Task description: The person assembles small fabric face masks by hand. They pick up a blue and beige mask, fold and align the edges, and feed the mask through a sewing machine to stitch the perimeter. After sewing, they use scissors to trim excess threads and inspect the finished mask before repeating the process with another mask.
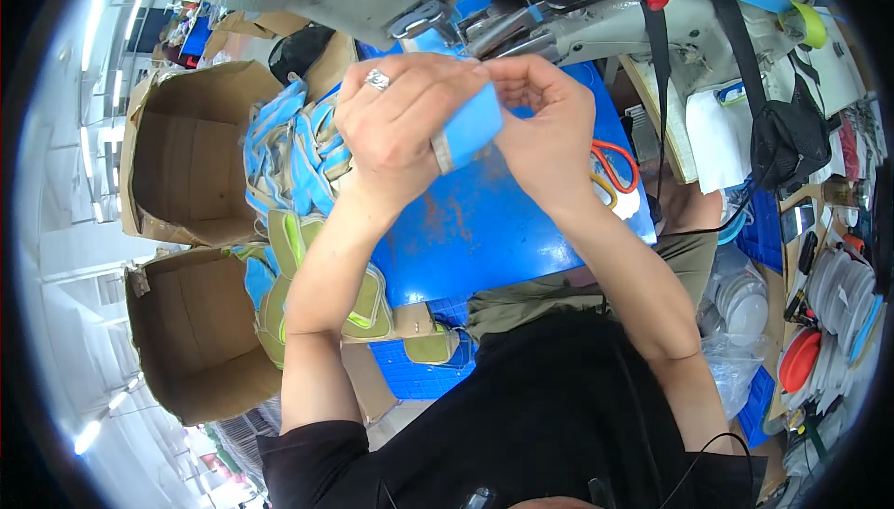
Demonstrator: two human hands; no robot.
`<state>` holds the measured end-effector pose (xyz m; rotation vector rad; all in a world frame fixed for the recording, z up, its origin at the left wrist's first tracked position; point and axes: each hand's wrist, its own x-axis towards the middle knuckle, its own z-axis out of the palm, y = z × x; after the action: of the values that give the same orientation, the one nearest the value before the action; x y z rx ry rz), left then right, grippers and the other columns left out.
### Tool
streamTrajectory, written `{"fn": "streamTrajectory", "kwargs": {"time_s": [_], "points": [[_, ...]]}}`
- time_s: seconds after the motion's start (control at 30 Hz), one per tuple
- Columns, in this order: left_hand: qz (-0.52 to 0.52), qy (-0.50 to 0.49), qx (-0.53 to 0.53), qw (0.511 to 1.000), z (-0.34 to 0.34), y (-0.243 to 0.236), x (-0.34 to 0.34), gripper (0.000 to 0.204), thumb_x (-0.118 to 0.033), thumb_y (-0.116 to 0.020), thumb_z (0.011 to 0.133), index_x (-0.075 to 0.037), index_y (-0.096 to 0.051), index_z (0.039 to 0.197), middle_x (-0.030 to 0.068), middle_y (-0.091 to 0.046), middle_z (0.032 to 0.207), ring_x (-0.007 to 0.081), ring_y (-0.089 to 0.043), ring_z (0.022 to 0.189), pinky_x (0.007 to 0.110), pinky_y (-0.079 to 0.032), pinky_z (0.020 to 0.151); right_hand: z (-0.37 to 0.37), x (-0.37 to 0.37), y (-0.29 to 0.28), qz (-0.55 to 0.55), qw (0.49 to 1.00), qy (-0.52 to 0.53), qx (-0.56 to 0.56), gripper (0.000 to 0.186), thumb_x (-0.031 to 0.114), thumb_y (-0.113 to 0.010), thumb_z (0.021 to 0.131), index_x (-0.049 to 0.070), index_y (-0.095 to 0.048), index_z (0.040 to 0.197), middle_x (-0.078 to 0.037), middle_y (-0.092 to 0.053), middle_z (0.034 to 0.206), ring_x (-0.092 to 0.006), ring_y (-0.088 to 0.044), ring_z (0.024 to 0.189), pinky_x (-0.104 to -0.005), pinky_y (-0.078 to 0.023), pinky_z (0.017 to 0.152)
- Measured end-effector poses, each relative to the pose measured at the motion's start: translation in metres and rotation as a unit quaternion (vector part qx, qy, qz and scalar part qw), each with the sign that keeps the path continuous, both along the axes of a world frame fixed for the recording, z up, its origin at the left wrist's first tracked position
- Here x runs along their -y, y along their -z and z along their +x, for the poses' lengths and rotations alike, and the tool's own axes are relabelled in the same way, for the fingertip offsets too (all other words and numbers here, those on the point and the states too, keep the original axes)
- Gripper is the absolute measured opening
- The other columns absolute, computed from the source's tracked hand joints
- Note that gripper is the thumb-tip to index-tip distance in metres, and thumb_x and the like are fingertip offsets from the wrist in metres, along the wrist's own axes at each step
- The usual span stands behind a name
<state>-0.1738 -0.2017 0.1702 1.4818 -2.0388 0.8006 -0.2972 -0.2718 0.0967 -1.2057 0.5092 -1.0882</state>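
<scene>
"Since you're closer, what are those fingers doing?"

"On the left hand [396,118] they're bent together over a blue piece [477,127] with a beige border, holding it. One finger wears a ring [377,80]."

"And the right hand [551,118]?"

"Fingers curled, tips close in at the piece's upper end. Part of them is hidden, so I can't tell whether they pinch it."

"Where's the piece, exactly?"

"Between the two hands, raised over the blue table [447,239] towards its far edge, just in front of the grey machine [596,39]."

"What's around them?"

"Scissors [619,174] by the table's right edge, one handle loop red, the other yellow. Along the left edge there's a heap of blue and beige strips [303,150], and green pouches [368,309] gather by the near left corner."

"Further out?"

"Two open cardboard boxes [191,332], one nearer the person than the other, off the left edge."
</scene>
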Motion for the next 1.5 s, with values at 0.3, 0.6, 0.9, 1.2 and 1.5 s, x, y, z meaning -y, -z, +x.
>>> {"fn": "streamTrajectory", "kwargs": {"time_s": [0.3,0.6,0.9,1.2,1.5], "points": [[-0.012,0.023,-0.149,0.989,0.009,0.013,-0.007,0.02,-0.01,-0.082,0.076,-0.007,-0.073,0.093,0.0064,-0.077,0.094,0.0196,-0.073,0.085,0.03,-0.044,0.084,0.004,-0.006,0.009,-0.077,0.992,0.098,0.005,0.026,0.008,-0.085,0.076,0.0,-0.071,0.097,-0.01,-0.074,0.087,-0.0175,-0.072,0.078,-0.0294,-0.057,0.071],[0.016,0.069,-0.092,0.993,0.011,0.014,-0.006,0.022,-0.011,-0.081,0.074,-0.007,-0.073,0.094,0.0054,-0.077,0.095,0.0192,-0.073,0.087,0.029,-0.043,0.086,0.01,-0.015,0.025,-0.122,0.985,0.118,-0.029,0.024,0.01,-0.085,0.077,0.002,-0.07,0.094,-0.009,-0.072,0.087,-0.0206,-0.07,0.074,-0.0296,-0.056,0.068],[0.0,0.026,0.033,0.999,0.007,0.011,-0.007,0.02,-0.015,-0.073,0.073,-0.014,-0.077,0.093,-0.0013,-0.076,0.094,0.0153,-0.071,0.087,0.029,-0.038,0.082,0.007,-0.006,0.024,-0.05,0.997,0.05,0.02,0.016,0.001,-0.079,0.08,0.001,-0.071,0.094,-0.008,-0.073,0.081,-0.015,-0.071,0.074,-0.0279,-0.056,0.069],[-0.013,0.007,0.039,0.999,0.009,0.013,-0.007,0.019,-0.012,-0.071,0.072,-0.013,-0.076,0.09,-0.0015,-0.076,0.095,0.0141,-0.071,0.086,0.031,-0.036,0.082,-0.003,0.003,0.013,0.024,0.999,-0.045,0.002,0.022,-0.004,-0.069,0.08,-0.001,-0.073,0.102,-0.009,-0.074,0.085,-0.0142,-0.071,0.077,-0.0281,-0.056,0.072],[-0.016,0.012,-0.002,1.0,0.003,0.014,-0.004,0.021,-0.012,-0.072,0.072,-0.012,-0.074,0.092,-0.0005,-0.076,0.093,0.0133,-0.07,0.084,0.032,-0.036,0.083,-0.014,0.015,0.007,0.049,0.99,-0.129,0.006,0.025,-0.003,-0.066,0.084,-0.002,-0.073,0.109,-0.008,-0.075,0.09,-0.0097,-0.069,0.079,-0.025,-0.055,0.072]]}}
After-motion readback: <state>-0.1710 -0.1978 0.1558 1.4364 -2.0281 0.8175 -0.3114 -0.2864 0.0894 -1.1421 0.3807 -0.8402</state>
